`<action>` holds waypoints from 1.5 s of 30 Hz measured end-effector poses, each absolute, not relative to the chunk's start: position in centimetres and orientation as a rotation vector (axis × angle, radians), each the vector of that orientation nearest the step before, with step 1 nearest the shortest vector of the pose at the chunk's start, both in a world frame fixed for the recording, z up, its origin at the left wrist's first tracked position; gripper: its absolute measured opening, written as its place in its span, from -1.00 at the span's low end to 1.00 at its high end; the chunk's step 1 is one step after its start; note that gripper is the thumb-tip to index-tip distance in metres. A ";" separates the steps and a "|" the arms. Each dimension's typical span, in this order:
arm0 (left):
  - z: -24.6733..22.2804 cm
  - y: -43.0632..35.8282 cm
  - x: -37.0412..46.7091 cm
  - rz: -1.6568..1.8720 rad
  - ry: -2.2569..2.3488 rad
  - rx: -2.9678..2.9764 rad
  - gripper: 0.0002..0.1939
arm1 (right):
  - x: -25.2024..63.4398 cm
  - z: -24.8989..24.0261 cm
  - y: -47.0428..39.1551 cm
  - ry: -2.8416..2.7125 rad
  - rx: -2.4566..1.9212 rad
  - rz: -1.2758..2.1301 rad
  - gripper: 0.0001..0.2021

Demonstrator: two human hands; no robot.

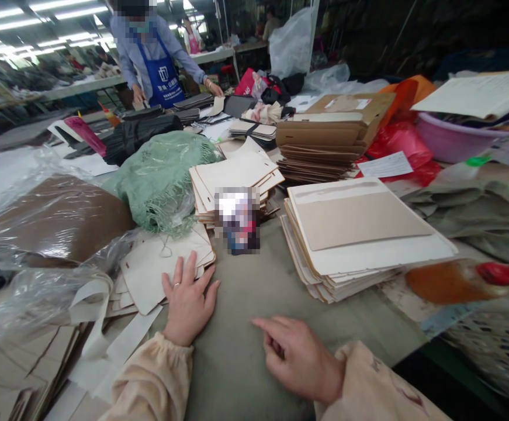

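Observation:
My left hand (189, 301) lies with fingers spread, its fingertips on the edge of a loose pile of off-white flat panels (144, 280). Over the olive-grey cloth (232, 292) on the table is my right hand (298, 356), index finger stretched out and the others loosely curled; no object shows in it. Between and beyond the hands stands a small pixelated object (237, 225), against a stack of off-white panels (232, 175). To the right of it lies a larger stack of pale panels (368, 257) with a beige sheet (359, 219) on top.
A bottle of amber liquid with a red cap (447, 280) lies at right. Brown folded panels (319, 143) and a purple basin (451, 140) are behind. At left are a green fringed cloth (162, 175) and plastic-wrapped brown material (61, 216). Across the table stands a blue-aproned person (162, 70).

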State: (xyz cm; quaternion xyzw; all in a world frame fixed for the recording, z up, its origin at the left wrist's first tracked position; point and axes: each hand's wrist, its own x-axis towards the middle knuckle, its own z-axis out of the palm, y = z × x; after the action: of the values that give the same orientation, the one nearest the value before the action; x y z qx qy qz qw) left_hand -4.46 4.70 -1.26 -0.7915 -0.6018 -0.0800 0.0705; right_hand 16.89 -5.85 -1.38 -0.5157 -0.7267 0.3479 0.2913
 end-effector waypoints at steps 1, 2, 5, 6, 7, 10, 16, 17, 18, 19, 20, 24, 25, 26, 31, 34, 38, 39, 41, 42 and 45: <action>-1.3 4.7 -4.5 -0.240 -1.808 -2.379 -0.65 | 16.9 -1.4 -5.9 -1.943 -1.376 0.925 -0.50; -1.3 4.7 -4.5 -0.238 -1.806 -2.380 -0.65 | 17.0 -1.3 -5.9 -1.948 -1.376 0.923 -0.49; -1.3 4.7 -4.4 -0.237 -1.798 -2.386 -0.65 | 17.0 -1.1 -5.9 -1.971 -1.356 0.931 -0.45; -1.3 4.7 -4.4 -0.241 -1.796 -2.386 -0.65 | 17.1 -1.1 -5.9 -1.980 -1.347 0.931 -0.44; -1.3 4.7 -4.4 -0.247 -1.796 -2.385 -0.65 | 17.1 -1.0 -5.9 -1.986 -1.341 0.929 -0.43; -1.3 4.7 -4.4 -0.248 -1.795 -2.383 -0.65 | 17.2 -1.0 -5.9 -1.986 -1.317 0.932 -0.42; -1.2 4.7 -4.4 -0.235 -1.789 -2.382 -0.65 | 17.5 -1.3 -6.0 -1.948 -1.239 0.992 -0.42; -1.2 4.7 -4.4 -0.237 -1.789 -2.383 -0.65 | 17.5 -1.3 -6.0 -1.935 -1.240 0.992 -0.43; -1.2 4.7 -4.4 -0.239 -1.789 -2.382 -0.65 | 17.5 -1.3 -6.0 -1.924 -1.249 0.993 -0.44; -1.2 4.7 -4.4 -0.239 -1.788 -2.382 -0.65 | 17.4 -1.3 -6.0 -1.914 -1.262 0.994 -0.45; -1.2 4.7 -4.4 -0.237 -1.787 -2.382 -0.65 | 17.4 -1.4 -6.0 -1.909 -1.278 0.997 -0.46; -1.2 4.7 -4.4 -0.228 -1.778 -2.384 -0.65 | 17.2 -1.5 -6.0 -1.914 -1.314 0.996 -0.49; -1.2 4.7 -4.4 -0.227 -1.776 -2.383 -0.65 | 17.2 -1.6 -5.9 -1.917 -1.318 0.993 -0.49; -1.2 4.7 -4.4 -0.228 -1.775 -2.382 -0.65 | 17.2 -1.6 -5.9 -1.921 -1.323 0.990 -0.49; -1.2 4.8 -4.5 -0.229 -1.767 -2.375 -0.65 | 17.1 -1.5 -5.8 -1.944 -1.345 0.971 -0.47; -1.2 4.8 -4.5 -0.229 -1.761 -2.377 -0.65 | 17.1 -1.4 -5.9 -1.948 -1.356 0.939 -0.46; -1.3 4.8 -4.5 -0.230 -1.759 -2.373 -0.65 | 17.2 -1.5 -6.0 -1.964 -1.332 0.938 -0.40; -1.4 4.8 -4.5 -0.227 -1.759 -2.371 -0.65 | 17.2 -1.5 -6.1 -1.966 -1.321 0.947 -0.38; -1.4 4.8 -4.5 -0.222 -1.760 -2.370 -0.65 | 17.3 -1.5 -6.1 -1.962 -1.296 0.965 -0.37; -1.4 4.8 -4.5 -0.220 -1.760 -2.370 -0.65 | 17.4 -1.5 -6.1 -1.958 -1.280 0.977 -0.38; -1.3 4.8 -4.5 -0.219 -1.759 -2.372 -0.65 | 17.6 -1.5 -6.0 -1.942 -1.238 1.006 -0.43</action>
State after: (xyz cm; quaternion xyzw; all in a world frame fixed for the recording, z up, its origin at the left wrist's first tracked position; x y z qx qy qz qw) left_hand -4.51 4.81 -1.27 -0.7978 -0.5916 -0.0736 0.0902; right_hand 17.61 -6.04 -1.48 -0.4686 -0.7348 0.3806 0.3093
